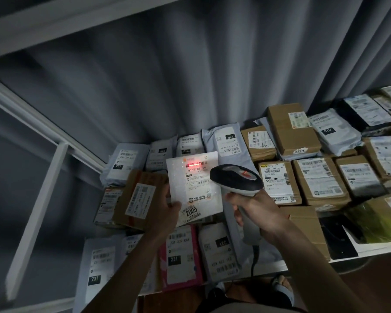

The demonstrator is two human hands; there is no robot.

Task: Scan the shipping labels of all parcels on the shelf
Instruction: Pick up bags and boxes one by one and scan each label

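My left hand [167,211] grips the lower left corner of a flat white parcel [194,188] and holds it tilted up over the shelf. Its shipping label faces me, and a red scan line [195,164] glows across the top barcode. My right hand [255,213] grips the handle of a black and grey barcode scanner [236,179], whose head points at that label from the right. The scanner's cable [254,258] hangs down below my hand. Several other labelled parcels lie flat on the white shelf [370,248].
Brown cartons [321,181] and grey mailer bags [226,141] cover the shelf from left to right. A pink bag [181,258] lies at the front. A green-yellow bag [375,224] sits at the right front. Grey curtain [190,75] hangs behind; white shelf rails [38,177] run at left.
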